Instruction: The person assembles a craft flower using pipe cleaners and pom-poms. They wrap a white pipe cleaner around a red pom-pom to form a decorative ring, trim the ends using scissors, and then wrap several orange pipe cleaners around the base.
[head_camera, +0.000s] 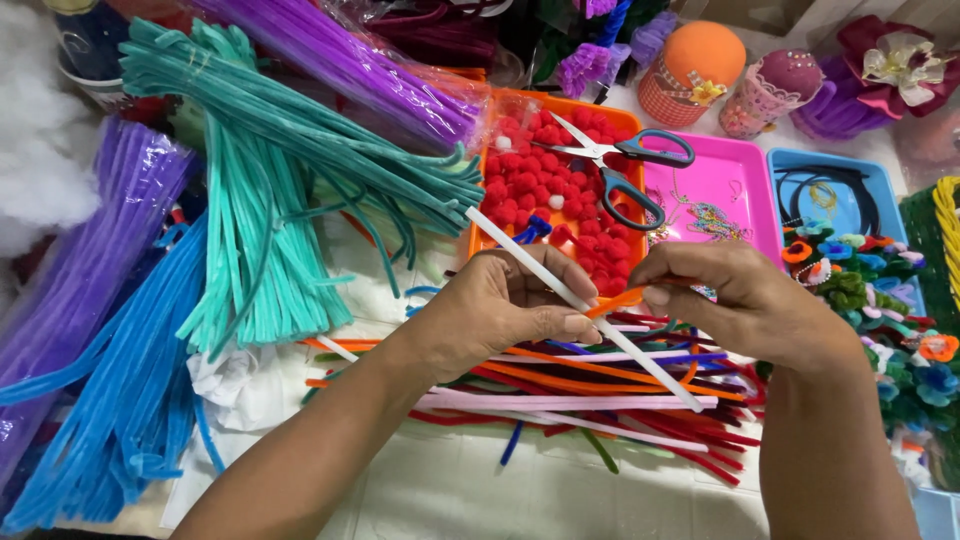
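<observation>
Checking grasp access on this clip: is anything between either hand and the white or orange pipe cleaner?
Nothing visible. The left hand already grips the white pipe cleaner directly, and the right hand pinches the orange pipe cleaner where it meets the white one. The loose pile of pipe cleaners lies underneath, not between.

A craft table (480, 490) covered in white cloth fills the view, brightly and evenly lit. Bundles of teal stems (270, 150), purple stems (340, 55) and blue stems (120, 380) lie at left. Behind sit an orange tray (478, 225) bearing scissors (620, 160), a pink tray (740, 165) and a blue tray (880, 185). No walls, floor or windows show.
</observation>
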